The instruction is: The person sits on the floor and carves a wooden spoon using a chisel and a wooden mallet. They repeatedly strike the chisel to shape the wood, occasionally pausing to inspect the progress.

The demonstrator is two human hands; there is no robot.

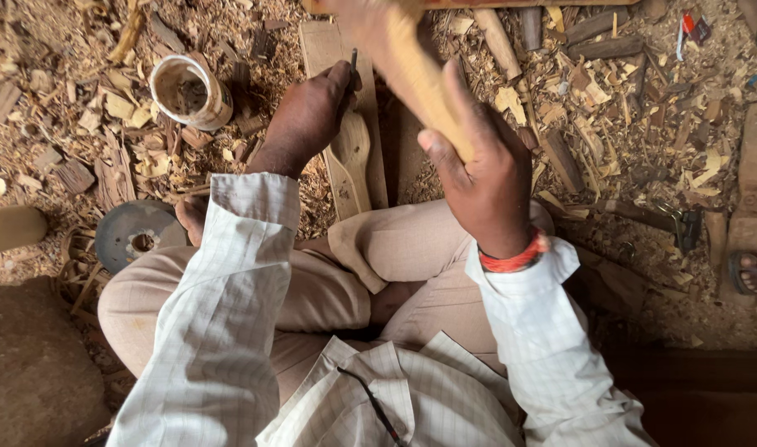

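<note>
Woodcarving, seated view. My right hand (478, 178), nearest, clamps its fingers round a wooden mallet (407, 62), raised and motion-blurred. Beyond, my left hand (312, 112) pinches a chisel (353, 62) upright on the spoon-shaped blank (352, 153), which lies on a plank (325, 45). Judged step: striking; the next blow calls for a steady chisel.

wooden mallet (420, 74): pale, blurred, raised, tilted | chisel (353, 66): thin, dark, upright | spoon blank (351, 161): pale, flat on plank

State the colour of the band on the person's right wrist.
Orange-red; the wrist band shows below the right hand in the head view.
</note>
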